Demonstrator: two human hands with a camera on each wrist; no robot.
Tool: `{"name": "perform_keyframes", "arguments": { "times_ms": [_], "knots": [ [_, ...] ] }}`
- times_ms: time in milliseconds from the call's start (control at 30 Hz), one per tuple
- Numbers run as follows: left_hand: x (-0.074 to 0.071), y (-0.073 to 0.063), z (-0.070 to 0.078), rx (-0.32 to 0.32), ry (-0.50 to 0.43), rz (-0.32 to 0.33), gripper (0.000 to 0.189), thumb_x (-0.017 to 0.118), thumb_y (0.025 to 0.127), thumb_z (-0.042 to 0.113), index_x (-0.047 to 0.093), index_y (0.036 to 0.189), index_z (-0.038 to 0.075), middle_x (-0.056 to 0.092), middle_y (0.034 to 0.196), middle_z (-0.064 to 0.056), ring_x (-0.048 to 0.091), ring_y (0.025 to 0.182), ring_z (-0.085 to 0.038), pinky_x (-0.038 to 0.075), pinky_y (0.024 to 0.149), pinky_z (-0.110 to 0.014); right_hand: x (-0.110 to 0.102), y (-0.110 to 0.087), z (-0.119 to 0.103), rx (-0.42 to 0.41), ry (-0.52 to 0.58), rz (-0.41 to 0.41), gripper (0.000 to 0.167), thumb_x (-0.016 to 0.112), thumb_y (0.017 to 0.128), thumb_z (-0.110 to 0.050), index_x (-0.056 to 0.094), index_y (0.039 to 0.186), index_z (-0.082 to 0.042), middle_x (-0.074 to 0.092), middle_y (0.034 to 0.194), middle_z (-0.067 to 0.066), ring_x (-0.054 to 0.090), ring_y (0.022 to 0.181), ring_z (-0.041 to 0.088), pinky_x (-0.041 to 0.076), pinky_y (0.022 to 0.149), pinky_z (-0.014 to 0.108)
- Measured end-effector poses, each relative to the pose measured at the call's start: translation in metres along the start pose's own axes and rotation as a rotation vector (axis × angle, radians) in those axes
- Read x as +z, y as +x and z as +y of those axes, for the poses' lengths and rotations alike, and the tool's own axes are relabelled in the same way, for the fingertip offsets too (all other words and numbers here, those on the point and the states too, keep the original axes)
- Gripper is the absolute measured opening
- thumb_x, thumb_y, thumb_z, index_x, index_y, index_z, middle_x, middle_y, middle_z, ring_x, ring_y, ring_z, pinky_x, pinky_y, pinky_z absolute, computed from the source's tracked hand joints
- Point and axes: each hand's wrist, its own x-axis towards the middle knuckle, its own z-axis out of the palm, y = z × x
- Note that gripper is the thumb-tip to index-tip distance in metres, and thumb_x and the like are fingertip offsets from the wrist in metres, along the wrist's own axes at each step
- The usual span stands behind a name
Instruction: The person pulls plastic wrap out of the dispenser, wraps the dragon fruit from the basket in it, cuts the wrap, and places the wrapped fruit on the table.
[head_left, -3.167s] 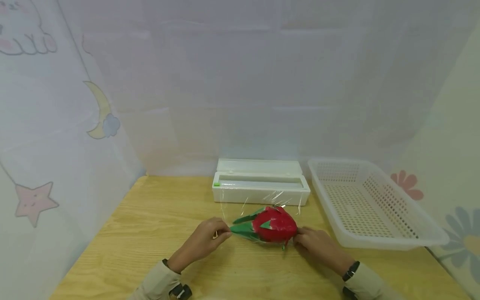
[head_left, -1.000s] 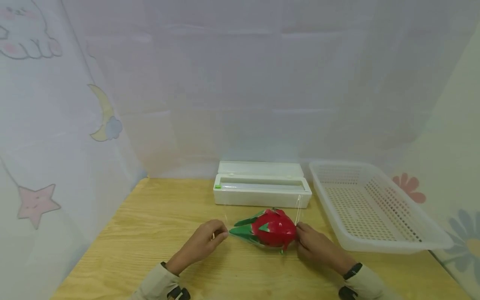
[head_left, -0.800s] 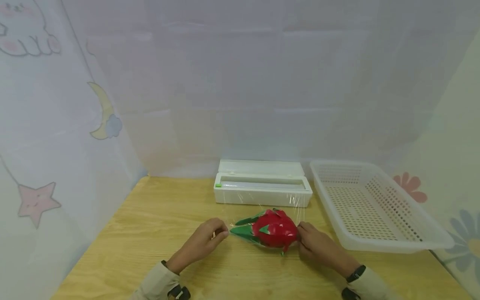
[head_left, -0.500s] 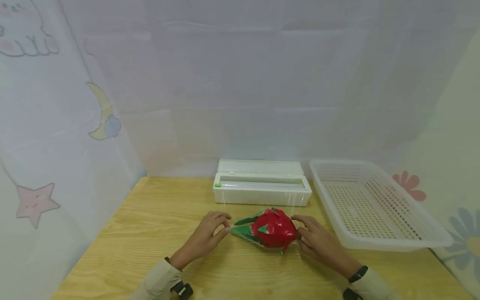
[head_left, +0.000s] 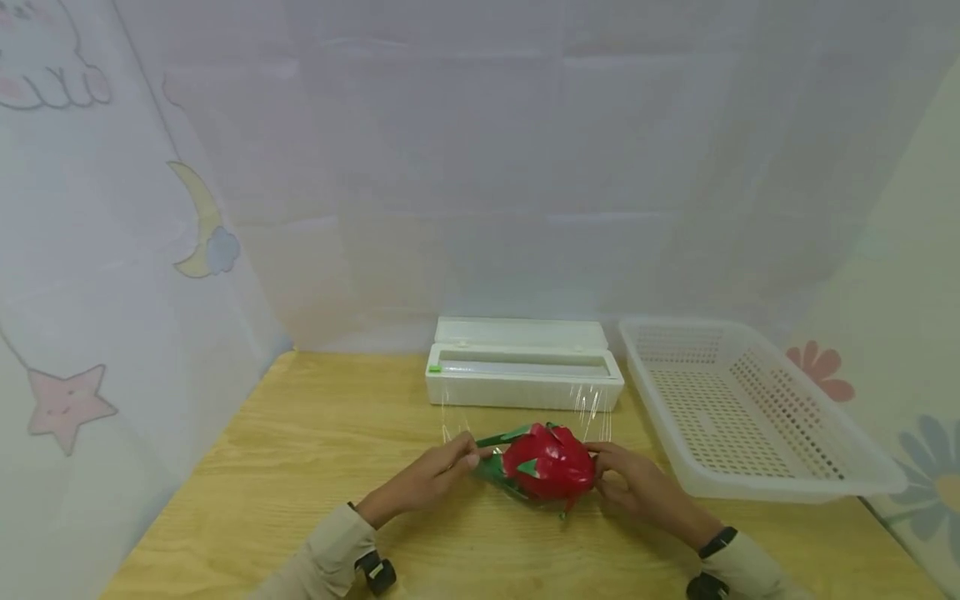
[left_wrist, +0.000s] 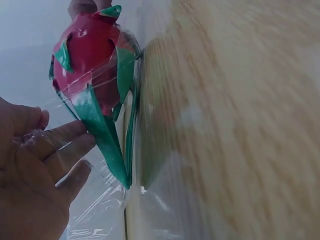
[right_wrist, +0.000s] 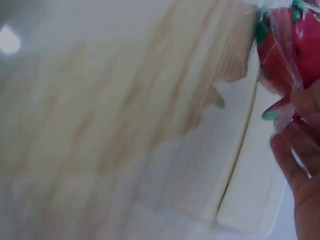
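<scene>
A red dragon fruit (head_left: 547, 462) with green leaf-like scales lies on its side between the two hands, low over the wooden table (head_left: 337, 400). Clear cling film (left_wrist: 95, 210) covers it and runs back to the white dispenser box (head_left: 517, 392). The left hand (head_left: 431, 475) is at the leafy end, its thumb and forefinger pinching film while other fingers touch a long green scale (left_wrist: 102, 135). At the rounded end, the right hand (head_left: 637, 487) pinches gathered film (right_wrist: 286, 117) against the fruit. Part of the fruit's far end is hidden by those fingers.
The dispenser's lid (head_left: 521, 333) stands raised, a film roll (head_left: 517, 368) shows inside, and a green slider (head_left: 434, 368) sits at its left. A white perforated basket (head_left: 780, 487) stands to the right. Printed cloth (head_left: 495, 208) hangs behind the table.
The left hand has moved right and inward, bringing the leafy end in with the film; the long scales now bend under its fingers. The right hand, spread half a second ago, pinches again.
</scene>
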Motion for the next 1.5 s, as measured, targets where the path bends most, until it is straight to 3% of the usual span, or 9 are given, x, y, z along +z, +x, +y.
{"name": "perform_keyframes", "arguments": {
  "times_ms": [167, 267, 500, 600, 700, 867, 1000, 1233, 1500],
  "knots": [
    [0.001, 0.006, 0.004, -0.01, 0.018, 0.039, 0.02, 0.031, 0.112, 0.024, 0.04, 0.102, 0.01, 0.059, 0.137, -0.02, 0.055, 0.129, -0.029, 0.046, 0.087, -0.029, 0.004, 0.0, 0.003, 0.001, 0.032, 0.044, 0.037, 0.077, 0.074, 0.01, 0.06, 0.095, -0.016, 0.069, 0.104, 0.0, 0.068, 0.095, 0.019, 0.058, 0.078, 0.033],
    [0.0, 0.008, 0.004, -0.019, 0.014, 0.08, 0.02, 0.03, 0.112, 0.023, 0.04, 0.103, 0.01, 0.063, 0.131, -0.018, 0.057, 0.127, -0.028, 0.045, 0.102, -0.042, 0.007, 0.001, 0.002, 0.014, 0.028, 0.044, 0.037, 0.077, 0.075, 0.01, 0.06, 0.097, -0.015, 0.066, 0.1, -0.005, 0.065, 0.091, 0.015, 0.056, 0.077, 0.034],
    [0.0, 0.008, 0.004, -0.032, 0.0, 0.128, 0.019, 0.029, 0.112, 0.022, 0.039, 0.103, 0.009, 0.068, 0.123, -0.016, 0.062, 0.12, -0.029, 0.046, 0.102, -0.049, 0.011, 0.001, -0.005, 0.293, 0.129, -0.136, 0.038, 0.084, 0.079, -0.01, 0.057, 0.106, -0.009, 0.067, 0.099, -0.001, 0.063, 0.089, 0.017, 0.055, 0.075, 0.033],
    [0.001, 0.01, 0.004, -0.03, -0.005, 0.136, 0.018, 0.03, 0.112, 0.021, 0.039, 0.103, 0.009, 0.069, 0.122, -0.014, 0.062, 0.118, -0.029, 0.047, 0.101, -0.048, 0.01, 0.001, -0.01, 0.389, 0.157, -0.193, 0.056, 0.087, 0.078, -0.019, 0.053, 0.119, -0.004, 0.069, 0.105, 0.003, 0.067, 0.092, 0.018, 0.056, 0.078, 0.034],
    [0.003, 0.012, 0.005, -0.029, -0.021, 0.132, 0.016, 0.03, 0.112, 0.019, 0.039, 0.104, 0.008, 0.069, 0.122, -0.013, 0.062, 0.119, -0.03, 0.047, 0.101, -0.047, 0.007, 0.001, -0.02, 0.428, 0.084, -0.166, 0.086, 0.092, 0.071, -0.034, 0.046, 0.136, -0.001, 0.069, 0.109, 0.005, 0.067, 0.096, 0.021, 0.055, 0.084, 0.042],
    [0.004, 0.013, 0.008, -0.053, -0.013, 0.153, 0.017, 0.03, 0.112, 0.021, 0.04, 0.104, 0.008, 0.07, 0.121, -0.011, 0.063, 0.117, -0.029, 0.047, 0.1, -0.048, 0.006, 0.01, -0.042, 0.388, -0.07, -0.071, 0.12, 0.096, 0.058, -0.047, 0.034, 0.152, -0.006, 0.055, 0.136, 0.017, 0.056, 0.12, 0.038, 0.046, 0.094, 0.062],
    [0.003, 0.015, 0.007, -0.069, 0.002, 0.186, 0.018, 0.03, 0.112, 0.022, 0.04, 0.104, 0.009, 0.071, 0.118, -0.01, 0.066, 0.112, -0.028, 0.047, 0.099, -0.051, 0.014, 0.022, -0.053, 0.336, -0.218, -0.11, 0.129, 0.095, 0.058, -0.053, 0.025, 0.156, -0.008, 0.04, 0.149, 0.021, 0.048, 0.127, 0.044, 0.045, 0.098, 0.062],
    [0.002, 0.017, 0.0, -0.081, -0.112, 0.217, 0.02, 0.029, 0.112, 0.018, 0.04, 0.105, 0.004, 0.07, 0.117, -0.017, 0.065, 0.112, -0.035, 0.042, 0.104, -0.057, 0.031, 0.034, -0.054, 0.309, -0.4, -0.074, 0.135, 0.096, 0.05, -0.055, 0.026, 0.156, -0.008, 0.043, 0.144, 0.021, 0.051, 0.124, 0.04, 0.05, 0.094, 0.055],
    [0.0, 0.021, 0.001, -0.105, -0.137, 0.256, 0.02, 0.028, 0.112, 0.017, 0.04, 0.108, 0.002, 0.07, 0.114, -0.02, 0.065, 0.11, -0.038, 0.041, 0.103, -0.06, 0.034, 0.04, -0.042, 0.126, -0.489, 0.03, 0.121, 0.097, 0.055, -0.043, 0.036, 0.15, 0.002, 0.05, 0.134, 0.024, 0.056, 0.113, 0.039, 0.056, 0.082, 0.051]
  ]
}}
